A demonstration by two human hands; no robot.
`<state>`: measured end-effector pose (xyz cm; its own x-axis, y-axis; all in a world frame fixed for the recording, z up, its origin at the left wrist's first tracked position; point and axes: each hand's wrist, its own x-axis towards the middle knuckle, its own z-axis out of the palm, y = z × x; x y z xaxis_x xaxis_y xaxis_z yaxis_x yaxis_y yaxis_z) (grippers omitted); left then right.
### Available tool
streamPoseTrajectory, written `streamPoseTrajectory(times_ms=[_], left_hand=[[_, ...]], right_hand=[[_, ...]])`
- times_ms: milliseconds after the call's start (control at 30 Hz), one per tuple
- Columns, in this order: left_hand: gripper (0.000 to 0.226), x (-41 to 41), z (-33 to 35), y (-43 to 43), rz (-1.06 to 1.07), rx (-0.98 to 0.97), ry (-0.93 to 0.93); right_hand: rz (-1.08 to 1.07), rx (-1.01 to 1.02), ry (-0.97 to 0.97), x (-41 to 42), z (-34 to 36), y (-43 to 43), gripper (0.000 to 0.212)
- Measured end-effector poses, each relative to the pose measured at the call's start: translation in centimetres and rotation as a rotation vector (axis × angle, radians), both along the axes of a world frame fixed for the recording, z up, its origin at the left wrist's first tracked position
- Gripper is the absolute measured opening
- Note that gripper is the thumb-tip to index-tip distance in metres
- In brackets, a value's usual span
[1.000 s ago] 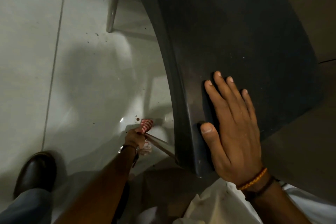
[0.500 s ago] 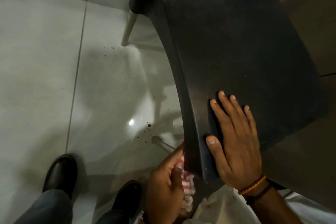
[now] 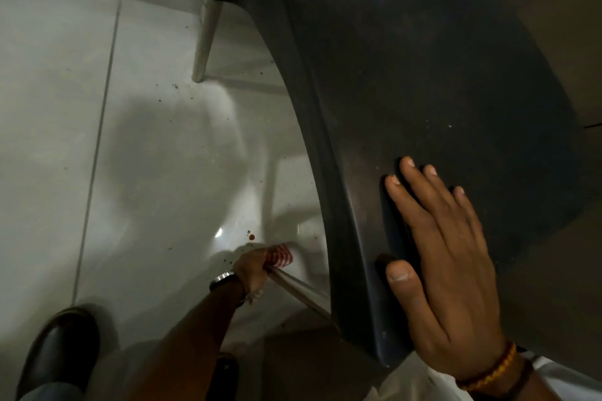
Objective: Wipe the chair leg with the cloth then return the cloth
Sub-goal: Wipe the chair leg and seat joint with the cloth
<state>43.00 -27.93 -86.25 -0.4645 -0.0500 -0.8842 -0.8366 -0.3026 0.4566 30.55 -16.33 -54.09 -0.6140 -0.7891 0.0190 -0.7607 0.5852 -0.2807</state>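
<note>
A dark chair seat point(image 3: 423, 91) fills the upper right of the head view. Its near metal leg point(image 3: 303, 291) slants down from under the seat's front corner toward the floor. My left hand point(image 3: 252, 270) is low on that leg, near the floor, wrapped around it with a red-and-white striped cloth point(image 3: 280, 255) in the grip. The cloth sticks out past my fingers at the leg's lower end. My right hand point(image 3: 439, 264) lies flat on the seat near its front corner, fingers spread, thumb over the edge, holding nothing.
A second metal chair leg point(image 3: 205, 39) stands on the grey tiled floor point(image 3: 97, 140) further away. Small dark specks and a reddish spot point(image 3: 251, 237) mark the tiles. My dark shoe point(image 3: 62, 345) is at lower left; a beige wall or cabinet point(image 3: 560, 26) lies right.
Half a second ago my left hand held the cloth high on the leg under the seat corner. It has slid down the leg to near the floor. The right hand stayed on the seat.
</note>
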Motion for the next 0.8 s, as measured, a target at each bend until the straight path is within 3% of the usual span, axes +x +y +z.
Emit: streamPoseTrajectory(times_ms=[67, 167, 267, 367, 467, 533, 633, 800], left_hand=[[0.040, 0.0, 2.0, -0.3, 0.023, 0.025, 0.060], [0.025, 0.8, 7.1, -0.5, -0.046, 0.055, 0.105], [0.031, 1.9, 15.3, -0.2, -0.126, -0.168, 0.271], [0.050, 2.7, 24.3, 1.5, 0.008, -0.221, 0.446], [0.051, 3.1, 29.2, 2.9, 0.124, -0.340, 0.386], [0.050, 3.7, 28.8, 3.6, 0.220, -0.324, 0.371], [0.043, 4.5, 23.3, 3.9, 0.331, -0.145, 0.297], [0.038, 1.9, 9.2, 1.9, 0.177, -0.109, 0.048]], right_hand=[[0.005, 0.004, -0.004, -0.1, 0.0, 0.0, 0.066], [0.002, 0.014, -0.001, -0.1, 0.0, 0.1, 0.067], [-0.003, 0.032, -0.003, -0.2, 0.1, 0.0, 0.067], [-0.002, 0.062, -0.009, -0.3, 0.2, 0.0, 0.068], [-0.011, 0.081, -0.018, -0.3, 0.3, 0.0, 0.068], [-0.009, 0.078, -0.017, -0.3, 0.3, 0.1, 0.068], [-0.002, 0.060, -0.018, -0.4, 0.2, 0.1, 0.068], [-0.008, 0.011, -0.016, -0.3, -0.2, 0.3, 0.067]])
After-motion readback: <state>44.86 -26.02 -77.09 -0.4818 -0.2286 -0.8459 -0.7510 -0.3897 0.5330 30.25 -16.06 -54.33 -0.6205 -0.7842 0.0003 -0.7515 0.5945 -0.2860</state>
